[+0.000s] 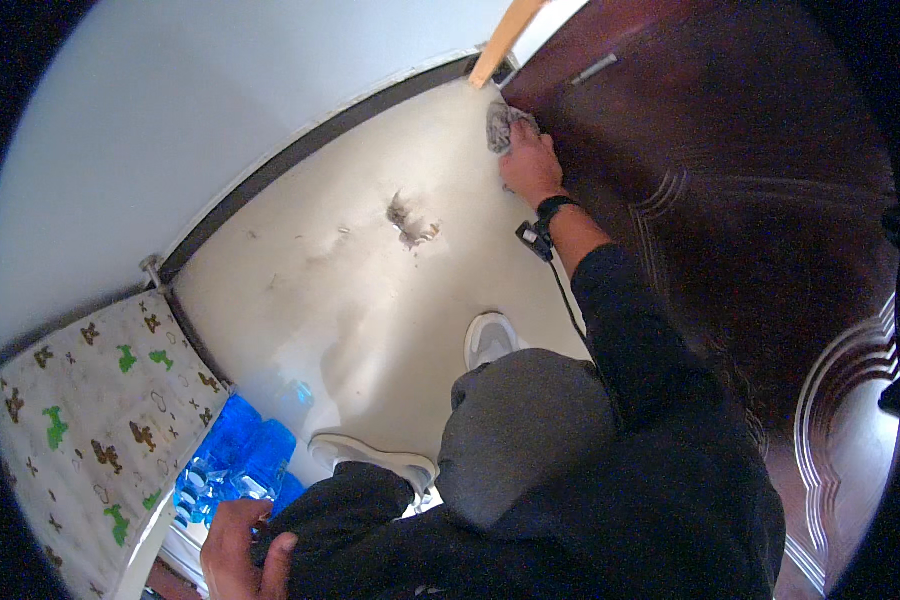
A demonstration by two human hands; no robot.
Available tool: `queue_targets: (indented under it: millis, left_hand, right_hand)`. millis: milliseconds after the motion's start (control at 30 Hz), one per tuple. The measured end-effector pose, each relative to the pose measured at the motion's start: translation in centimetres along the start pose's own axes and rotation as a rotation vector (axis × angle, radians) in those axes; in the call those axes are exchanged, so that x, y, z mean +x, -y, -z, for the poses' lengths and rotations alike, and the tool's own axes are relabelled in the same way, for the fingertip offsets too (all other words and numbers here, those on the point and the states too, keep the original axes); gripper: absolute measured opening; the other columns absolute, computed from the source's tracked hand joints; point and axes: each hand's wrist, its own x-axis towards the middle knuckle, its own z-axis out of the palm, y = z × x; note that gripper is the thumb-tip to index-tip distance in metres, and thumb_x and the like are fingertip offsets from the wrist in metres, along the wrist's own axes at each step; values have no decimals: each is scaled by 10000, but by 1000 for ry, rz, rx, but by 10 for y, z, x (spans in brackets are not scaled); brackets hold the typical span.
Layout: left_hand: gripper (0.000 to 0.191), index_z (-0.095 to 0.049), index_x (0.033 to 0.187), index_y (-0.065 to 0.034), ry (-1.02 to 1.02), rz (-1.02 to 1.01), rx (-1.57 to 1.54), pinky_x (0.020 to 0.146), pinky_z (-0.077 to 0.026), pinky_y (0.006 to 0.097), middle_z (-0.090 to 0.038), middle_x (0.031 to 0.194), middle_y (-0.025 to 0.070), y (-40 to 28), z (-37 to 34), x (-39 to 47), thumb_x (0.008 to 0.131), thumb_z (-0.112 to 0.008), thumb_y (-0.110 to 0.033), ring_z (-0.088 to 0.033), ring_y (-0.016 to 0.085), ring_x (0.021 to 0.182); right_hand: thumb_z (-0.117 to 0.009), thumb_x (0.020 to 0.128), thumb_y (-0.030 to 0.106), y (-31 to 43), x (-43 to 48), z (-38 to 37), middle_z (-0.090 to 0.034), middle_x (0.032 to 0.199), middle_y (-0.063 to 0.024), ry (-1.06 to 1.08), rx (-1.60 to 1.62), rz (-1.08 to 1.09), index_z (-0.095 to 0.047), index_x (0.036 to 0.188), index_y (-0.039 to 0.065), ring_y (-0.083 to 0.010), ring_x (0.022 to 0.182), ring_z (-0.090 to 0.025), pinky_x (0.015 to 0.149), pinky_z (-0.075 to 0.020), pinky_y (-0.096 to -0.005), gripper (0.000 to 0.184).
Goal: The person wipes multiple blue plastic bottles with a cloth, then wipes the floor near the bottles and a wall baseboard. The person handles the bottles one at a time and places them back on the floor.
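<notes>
My right hand [532,165] presses a crumpled grey cloth [499,127] against the pale floor, close to the lower edge of a dark red-brown door [720,150]. A black band circles that wrist, and a small black device [534,240] on a cord is beside it. My left hand [240,551] is at the bottom left with thumb and fingers apart and nothing in it, near several blue bottles [251,450]. A patch of dirt and debris [411,225] lies mid-floor.
A table or cabinet top with a patterned cover [105,435] stands at the left. Dark skirting [322,142] runs along the white wall. A light wooden stick or post [506,41] reaches the far corner. My shoes [489,339] rest on the floor.
</notes>
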Motion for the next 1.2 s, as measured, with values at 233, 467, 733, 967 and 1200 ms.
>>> queue_targets:
  millis: [233, 467, 733, 967, 1200]
  left_hand:
    - [315, -715, 1405, 14, -37, 11, -14, 953, -596, 414, -758, 1267, 196, -3, 3, 3, 1098, -758, -43, -735, 325, 1059]
    - [307, -722, 1398, 19, -10, -7, 1, 948, -596, 413, -762, 1253, 204, 3, 1, 1, 1103, -760, -58, -735, 322, 1047]
    - [315, -725, 1409, 17, -33, 45, -6, 958, -596, 414, -774, 1278, 194, 3, 2, -9, 1116, -765, -93, -733, 321, 1076]
    - [312, -715, 1414, 17, -11, 18, 23, 937, -596, 415, -760, 1264, 203, 4, 3, -4, 1123, -755, -86, -733, 330, 1054]
    - [307, -715, 1409, 17, -12, 15, 8, 929, -601, 419, -759, 1259, 210, -1, -2, -3, 1122, -754, -85, -739, 343, 1049]
  right_hand:
    - [-663, 1014, 137, 18, -107, -21, -483, 1787, -264, 165, -51, -29, -486, 1696, -70, -459, 1477, -607, 1305, -471, -519, 734]
    - [-642, 997, 89, -4, -8, -13, -520, 1750, -303, 84, -156, 132, -530, 1663, -96, -528, 1410, -628, 1299, -478, -538, 700]
    - [-652, 986, 64, 40, -105, -16, -573, 1694, -285, 151, -80, 30, -521, 1670, -80, -493, 1341, -655, 1175, -556, -530, 711]
    - [-663, 968, 65, 11, 12, -26, -502, 1785, -218, 12, -23, 117, -441, 1734, -35, -542, 1444, -579, 1263, -498, -560, 804]
    - [-657, 946, 67, 38, 70, -7, -452, 1805, -167, 69, 85, 9, -526, 1697, 77, -554, 1402, -589, 1248, -508, -586, 762]
